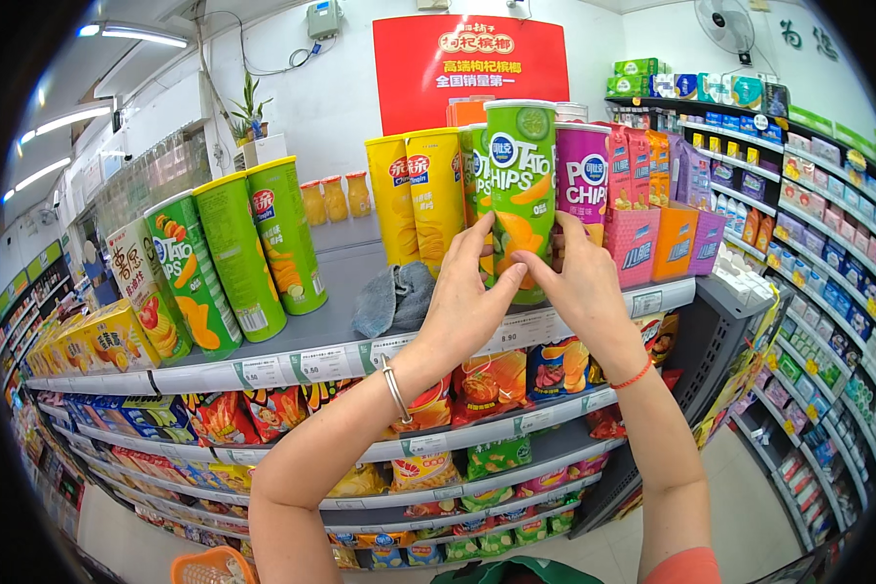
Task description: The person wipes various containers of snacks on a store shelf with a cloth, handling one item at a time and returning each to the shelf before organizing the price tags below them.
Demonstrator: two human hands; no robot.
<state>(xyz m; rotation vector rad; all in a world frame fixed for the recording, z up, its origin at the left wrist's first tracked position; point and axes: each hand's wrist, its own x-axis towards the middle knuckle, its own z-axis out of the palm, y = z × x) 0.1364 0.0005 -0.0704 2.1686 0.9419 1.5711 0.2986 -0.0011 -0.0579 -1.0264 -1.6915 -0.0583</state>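
Observation:
Both my hands are on a green potato chip canister (518, 168) at the front of the top shelf. My left hand (474, 274) holds its left side, my right hand (580, 274) its right side, and the thumbs nearly meet across the front. Behind it, another green canister (474, 160) is partly hidden. A purple chip canister (582, 164) stands just to the right. Yellow canisters (431, 197) are grouped on the left. A crumpled grey-blue cloth (394, 298) lies on the shelf by my left forearm.
Green canisters (266, 248) and yellow boxes (120, 336) line the shelf's left part. Pink, orange and purple snack boxes (631, 241) sit at right. Price tags edge the shelf (321, 363). Bagged snacks (489, 387) fill lower tiers. An orange basket (208, 566) is on the floor.

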